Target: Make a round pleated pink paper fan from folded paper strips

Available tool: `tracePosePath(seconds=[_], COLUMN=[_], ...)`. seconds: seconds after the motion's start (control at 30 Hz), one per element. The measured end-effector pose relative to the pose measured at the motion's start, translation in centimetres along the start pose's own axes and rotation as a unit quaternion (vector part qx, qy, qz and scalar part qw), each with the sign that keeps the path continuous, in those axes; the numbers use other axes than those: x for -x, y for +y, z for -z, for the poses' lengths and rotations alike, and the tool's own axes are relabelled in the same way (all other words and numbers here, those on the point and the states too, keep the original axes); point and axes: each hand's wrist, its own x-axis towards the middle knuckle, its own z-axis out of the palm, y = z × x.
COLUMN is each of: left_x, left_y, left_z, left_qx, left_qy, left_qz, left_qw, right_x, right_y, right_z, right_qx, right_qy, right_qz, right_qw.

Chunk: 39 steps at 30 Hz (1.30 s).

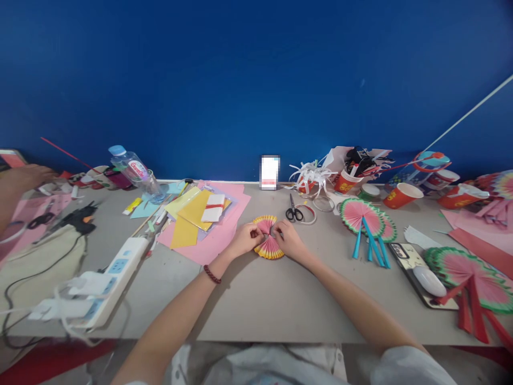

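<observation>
A pleated paper rosette point(268, 249), pink with a yellow rim, lies on the grey table in front of me, fanned into an upper and a lower half. My left hand point(247, 238) pinches its left side near the middle, thumb and forefinger curled together. From the right, my right hand point(287, 238) grips it close to the centre, its fingers bent over the pleats. The fingertips hide parts of the folds on both sides. Black scissors point(294, 213) and a roll of tape point(308, 215) lie just beyond my right hand.
Coloured paper sheets point(204, 251) and a power strip point(116, 283) lie to the left, near a plastic bottle point(136, 170). To the right are watermelon-coloured fans point(363, 216), a paper cup point(403, 195) and a white mouse point(428, 281). Another person's hand point(30, 175) shows far left.
</observation>
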Motion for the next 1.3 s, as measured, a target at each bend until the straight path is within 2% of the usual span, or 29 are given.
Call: tracePosePath(seconds=[0.2, 0.33, 0.53, 0.9, 1.17, 1.3], left_x=[0.1, 0.1, 0.1, 0.0, 0.1, 0.3], left_y=[0.0, 0.0, -0.2, -0.4, 0.4, 0.5], left_z=[0.1, 0.2, 0.2, -0.3, -0.6, -0.5], left_qx=[-0.01, 0.006, 0.02, -0.058, -0.05, -0.046], left_qy=[0.015, 0.018, 0.004, 0.025, 0.076, 0.072], left_qz=[-0.009, 0.004, 0.022, -0.023, -0.015, -0.02], left_qw=[1.0, 1.0, 1.0, 0.998, 0.996, 0.996], right_x=[0.0, -0.3, -0.6, -0.6, -0.6, -0.5], right_y=[0.8, 1.2, 0.0, -0.8, -0.9, -0.8], right_z=[-0.1, 0.6, 1.7, 1.3, 1.2, 1.4], right_qx=[0.004, -0.031, -0.075, -0.072, -0.066, -0.081], right_qy=[0.005, -0.021, -0.037, -0.035, -0.015, -0.035], right_qz=[-0.019, -0.038, -0.07, -0.055, -0.055, -0.056], right_qw=[1.0, 0.999, 0.994, 0.995, 0.996, 0.995])
